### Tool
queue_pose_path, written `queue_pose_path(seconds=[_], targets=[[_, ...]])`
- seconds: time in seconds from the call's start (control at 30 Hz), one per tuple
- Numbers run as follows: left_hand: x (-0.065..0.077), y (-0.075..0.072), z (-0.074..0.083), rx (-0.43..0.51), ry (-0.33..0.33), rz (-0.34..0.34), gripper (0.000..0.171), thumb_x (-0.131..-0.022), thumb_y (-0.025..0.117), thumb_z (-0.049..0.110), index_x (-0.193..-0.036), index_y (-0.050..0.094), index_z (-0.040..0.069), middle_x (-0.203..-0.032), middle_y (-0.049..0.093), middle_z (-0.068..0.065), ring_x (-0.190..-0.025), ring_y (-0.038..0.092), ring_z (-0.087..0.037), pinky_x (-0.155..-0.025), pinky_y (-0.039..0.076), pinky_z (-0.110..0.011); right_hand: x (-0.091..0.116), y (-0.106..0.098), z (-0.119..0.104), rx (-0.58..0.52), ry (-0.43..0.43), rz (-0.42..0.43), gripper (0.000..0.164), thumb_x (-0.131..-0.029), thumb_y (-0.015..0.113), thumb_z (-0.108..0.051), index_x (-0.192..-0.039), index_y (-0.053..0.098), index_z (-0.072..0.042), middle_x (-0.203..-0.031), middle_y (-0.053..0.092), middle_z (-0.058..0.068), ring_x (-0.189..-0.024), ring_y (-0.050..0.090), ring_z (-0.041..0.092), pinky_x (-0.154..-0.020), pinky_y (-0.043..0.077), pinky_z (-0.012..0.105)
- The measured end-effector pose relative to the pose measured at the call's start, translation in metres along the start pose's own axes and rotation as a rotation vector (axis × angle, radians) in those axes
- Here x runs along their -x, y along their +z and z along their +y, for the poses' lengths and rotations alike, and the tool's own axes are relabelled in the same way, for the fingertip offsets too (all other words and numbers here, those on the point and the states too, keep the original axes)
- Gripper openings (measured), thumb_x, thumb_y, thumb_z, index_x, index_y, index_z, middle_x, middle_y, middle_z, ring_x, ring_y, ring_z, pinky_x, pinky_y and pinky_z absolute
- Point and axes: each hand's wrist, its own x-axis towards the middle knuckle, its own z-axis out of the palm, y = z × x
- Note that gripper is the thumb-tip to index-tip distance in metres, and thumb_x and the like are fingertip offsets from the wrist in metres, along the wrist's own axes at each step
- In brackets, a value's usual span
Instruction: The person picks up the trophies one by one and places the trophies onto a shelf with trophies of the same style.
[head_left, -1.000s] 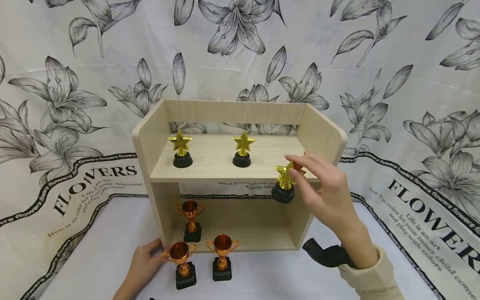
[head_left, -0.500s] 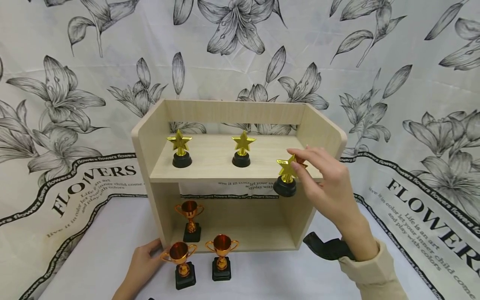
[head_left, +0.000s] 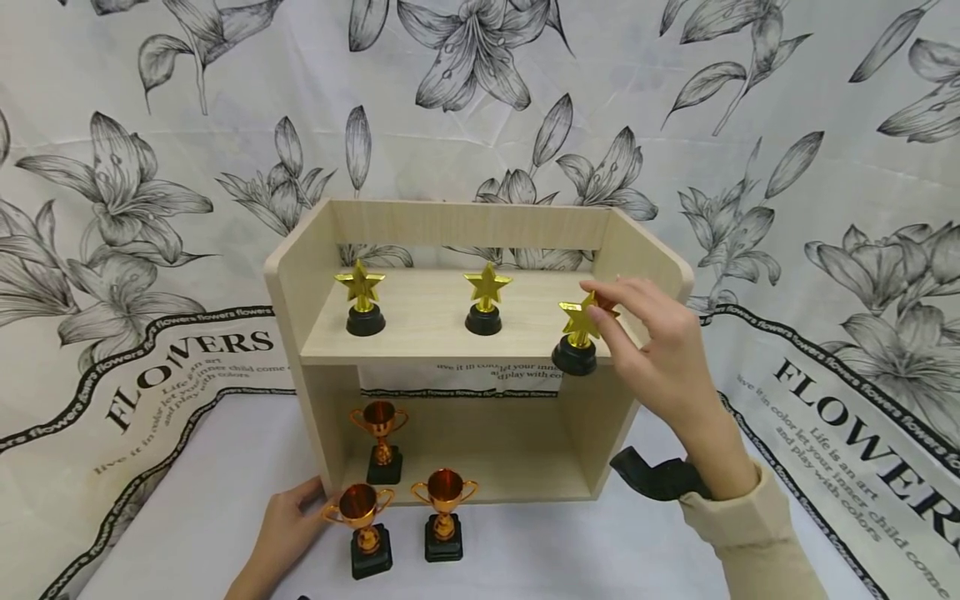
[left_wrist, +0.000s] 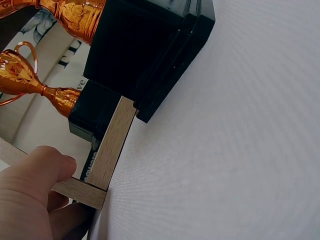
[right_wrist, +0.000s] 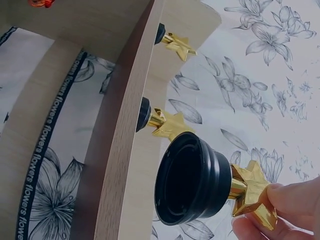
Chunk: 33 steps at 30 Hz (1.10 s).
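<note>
My right hand pinches a gold star trophy by its star, thumb on one side and fingers on the other. Its round black base hangs just in front of the upper shelf's front edge, at the right; the right wrist view shows the base's hollow underside. Two matching star trophies, one at left and one in the middle, stand on the upper shelf. At the lower left, my left hand grips the side panel of the wooden shelf unit near its bottom corner, thumb on the inside.
One copper cup trophy stands on the lower shelf at left. Two more, a left one and a right one, stand on the white tabletop before the unit. A flower-printed cloth hangs behind.
My right hand has risen slightly and shifted a little right, lifting the star trophy from below the upper shelf's edge to about its level. The left hand stays in place.
</note>
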Motion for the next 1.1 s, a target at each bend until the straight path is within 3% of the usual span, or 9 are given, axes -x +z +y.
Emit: queue_pose_path(seconds=[0.43,1.1], targets=[[0.000,0.000,0.002,-0.002,-0.005,-0.002,0.040,-0.076,0.078,0.019,-0.106,0.068,-0.004,-0.101,0.069,-0.018,-0.096,0.066,-0.035,-0.081,0.052,-0.049,-0.010,0.000,0.015,-0.021,0.022,-0.035,0.029,-0.081,0.066,0.007,-0.109,0.068,0.000,-0.092,0.067,0.007,-0.086,0.057,0.013,-0.080,0.043,0.018],[0.001,0.003,-0.003,0.003,0.011,0.023,0.039,-0.074,0.079,0.018,-0.105,0.069,-0.004,-0.100,0.070,-0.016,-0.096,0.066,-0.034,-0.082,0.052,-0.050,-0.017,0.009,0.043,0.000,0.067,-0.010,0.026,-0.084,0.065,0.005,-0.108,0.068,-0.001,-0.090,0.067,0.008,-0.083,0.056,0.012,-0.078,0.042,0.017]])
